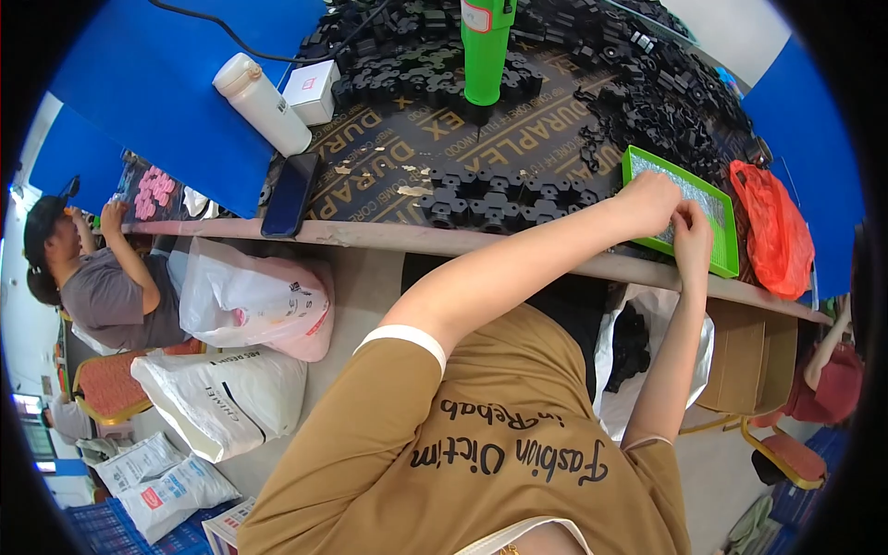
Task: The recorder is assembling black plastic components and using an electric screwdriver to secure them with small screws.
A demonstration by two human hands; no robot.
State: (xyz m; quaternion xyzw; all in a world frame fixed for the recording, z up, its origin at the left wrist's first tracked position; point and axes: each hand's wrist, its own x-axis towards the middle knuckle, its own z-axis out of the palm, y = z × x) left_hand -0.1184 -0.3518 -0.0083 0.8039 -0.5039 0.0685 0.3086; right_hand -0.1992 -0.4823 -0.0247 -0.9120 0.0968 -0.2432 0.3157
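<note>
A green tray (728, 242) with small silvery pieces in it stands near the table's front edge on the right. Over it, close together, are both my hands. My left hand (651, 200) is closed, knuckles up, and hides whatever its fingers hold. The fingers of my right hand (692, 233) are pinched together beside it; I cannot make out anything in them. Left of the tray, several black plastic parts (499, 196) stand in rows along the table. A green electric screwdriver (485, 55) hangs upright above the table, its bit pointing down behind those rows.
Black parts (684, 102) lie heaped across the table's back. Right of the tray is a red plastic bag (775, 231). A phone (291, 196), white bottle (263, 104) and white box (313, 92) stand at left. Below are a white sack (222, 398) and a cardboard box (749, 356). Another person (120, 277) sits left.
</note>
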